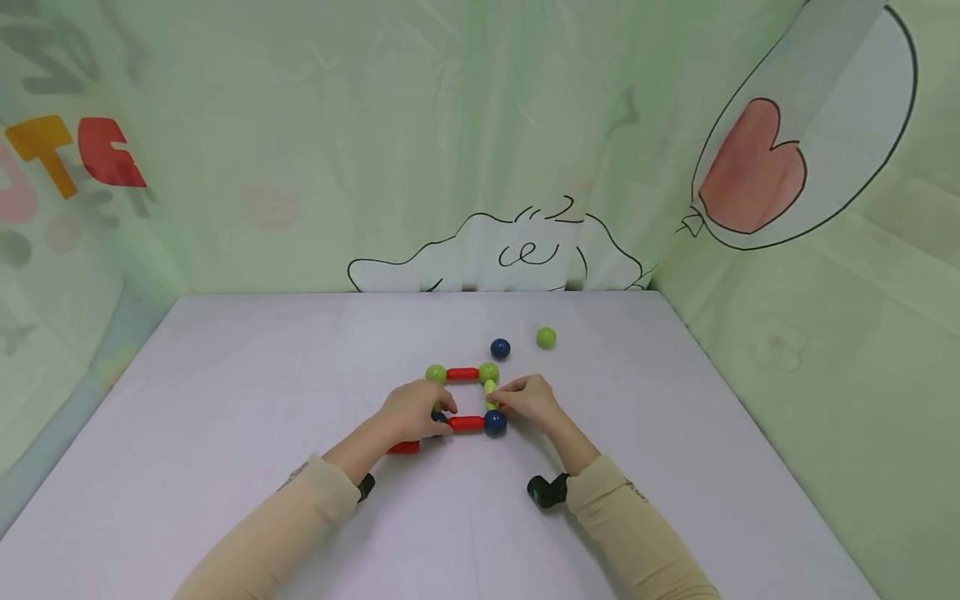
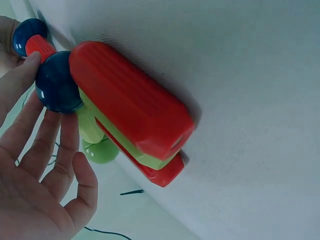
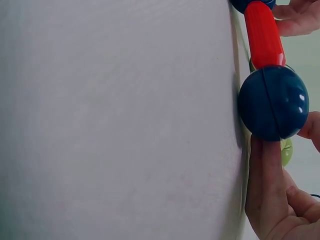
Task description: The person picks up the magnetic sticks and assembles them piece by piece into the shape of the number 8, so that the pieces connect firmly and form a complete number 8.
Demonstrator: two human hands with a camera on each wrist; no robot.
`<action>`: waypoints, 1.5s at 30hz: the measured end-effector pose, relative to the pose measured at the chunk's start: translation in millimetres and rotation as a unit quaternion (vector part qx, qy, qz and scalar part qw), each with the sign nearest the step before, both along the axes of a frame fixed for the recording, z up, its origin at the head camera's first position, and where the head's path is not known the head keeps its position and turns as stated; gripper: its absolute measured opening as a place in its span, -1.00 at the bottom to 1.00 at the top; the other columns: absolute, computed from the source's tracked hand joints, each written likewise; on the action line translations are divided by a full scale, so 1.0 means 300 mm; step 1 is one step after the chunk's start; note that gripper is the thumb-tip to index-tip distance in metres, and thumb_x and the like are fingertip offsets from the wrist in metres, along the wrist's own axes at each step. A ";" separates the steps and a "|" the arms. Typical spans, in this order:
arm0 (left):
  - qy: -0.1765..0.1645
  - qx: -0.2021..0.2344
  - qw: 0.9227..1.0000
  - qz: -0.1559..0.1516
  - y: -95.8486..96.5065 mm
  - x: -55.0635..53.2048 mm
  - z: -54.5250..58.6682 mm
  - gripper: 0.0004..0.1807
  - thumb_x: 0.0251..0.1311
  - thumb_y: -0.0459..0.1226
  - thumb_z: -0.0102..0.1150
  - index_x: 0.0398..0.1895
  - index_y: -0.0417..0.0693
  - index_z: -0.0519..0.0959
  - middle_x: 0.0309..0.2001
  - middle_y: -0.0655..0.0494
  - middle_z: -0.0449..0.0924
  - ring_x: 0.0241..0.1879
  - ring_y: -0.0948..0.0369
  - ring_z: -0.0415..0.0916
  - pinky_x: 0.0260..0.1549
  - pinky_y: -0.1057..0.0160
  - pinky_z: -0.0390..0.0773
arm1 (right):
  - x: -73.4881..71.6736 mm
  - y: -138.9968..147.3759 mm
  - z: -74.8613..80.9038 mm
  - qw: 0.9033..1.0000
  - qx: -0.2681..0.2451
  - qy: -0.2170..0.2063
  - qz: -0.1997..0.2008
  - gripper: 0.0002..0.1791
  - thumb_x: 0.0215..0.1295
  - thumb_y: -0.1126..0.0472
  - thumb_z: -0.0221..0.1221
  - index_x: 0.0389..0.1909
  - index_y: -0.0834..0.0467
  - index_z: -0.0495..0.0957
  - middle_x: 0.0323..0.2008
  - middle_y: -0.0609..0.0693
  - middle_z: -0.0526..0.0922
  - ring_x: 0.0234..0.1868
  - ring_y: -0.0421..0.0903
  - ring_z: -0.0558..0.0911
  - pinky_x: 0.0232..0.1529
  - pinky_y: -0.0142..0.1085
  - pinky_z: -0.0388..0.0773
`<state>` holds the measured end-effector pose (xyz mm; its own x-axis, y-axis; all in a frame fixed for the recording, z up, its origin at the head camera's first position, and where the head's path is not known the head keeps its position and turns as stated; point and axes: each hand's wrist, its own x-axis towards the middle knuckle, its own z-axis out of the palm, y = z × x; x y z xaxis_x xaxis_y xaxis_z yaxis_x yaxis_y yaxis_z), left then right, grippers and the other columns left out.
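On the table lies a square of magnetic balls and rods, with red rods (image 1: 463, 374) on its far and near sides. Green balls (image 1: 436, 374) form the far corners and blue balls (image 1: 495, 423) the near ones. My left hand (image 1: 414, 408) holds the near-left blue ball (image 2: 59, 82) between thumb and fingers, hiding the left side in the head view. With thumb and forefinger, my right hand (image 1: 531, 400) pinches the yellow-green rod (image 1: 491, 388) on the right side, beside the near-right blue ball (image 3: 274, 102).
Loose rods, a red one (image 2: 130, 97) in front of a green and another red, lie just left of the square. Beyond it stand a loose blue ball (image 1: 500, 348) and a green ball (image 1: 546, 337). A printed curtain (image 1: 315, 150) hangs behind the table.
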<state>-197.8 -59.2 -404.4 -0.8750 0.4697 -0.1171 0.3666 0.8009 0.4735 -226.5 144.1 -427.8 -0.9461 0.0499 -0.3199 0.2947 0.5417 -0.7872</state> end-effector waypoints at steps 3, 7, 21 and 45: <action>0.019 0.003 1.000 -0.008 -0.007 0.005 0.004 -0.75 -0.07 -0.19 0.38 -0.26 0.00 0.66 -0.31 0.21 0.62 -0.30 0.24 0.44 -0.29 0.21 0.45 | -0.001 0.000 0.004 1.000 -0.002 0.003 0.001 -0.69 0.01 0.14 0.32 -0.30 0.30 0.62 -0.47 0.02 0.63 -0.50 -0.21 0.58 -0.37 -0.38 0.54; 0.033 0.005 0.999 -0.008 -0.011 0.007 -0.004 -0.77 -0.05 -0.19 0.37 -0.27 0.00 0.66 -0.32 0.22 0.62 -0.27 0.23 0.46 -0.27 0.22 0.45 | -0.004 -0.001 0.007 1.000 -0.005 0.007 0.001 -0.69 0.00 0.14 0.33 -0.31 0.29 0.62 -0.47 0.02 0.64 -0.50 -0.21 0.58 -0.37 -0.38 0.54; 0.026 0.042 0.998 0.046 -0.090 0.010 0.022 -0.82 0.02 -0.24 0.31 -0.26 0.03 0.64 -0.20 0.19 0.54 -0.24 0.20 0.46 -0.34 0.26 0.47 | 0.016 0.013 0.037 0.997 0.000 0.053 0.054 -0.66 0.08 0.22 0.28 -0.15 0.33 0.56 -0.43 0.07 0.65 -0.49 -0.16 0.61 -0.37 -0.36 0.54; -0.060 0.045 0.995 0.068 -0.234 0.020 0.002 -0.86 0.09 -0.42 0.17 -0.28 -0.15 0.66 -0.28 0.07 0.60 -0.23 0.13 0.47 -0.15 0.14 0.49 | 0.071 -0.047 0.071 0.947 0.010 0.212 0.241 -0.71 0.01 0.29 0.33 -0.21 0.30 0.61 -0.37 0.03 0.62 -0.33 -0.11 0.57 -0.22 -0.28 0.54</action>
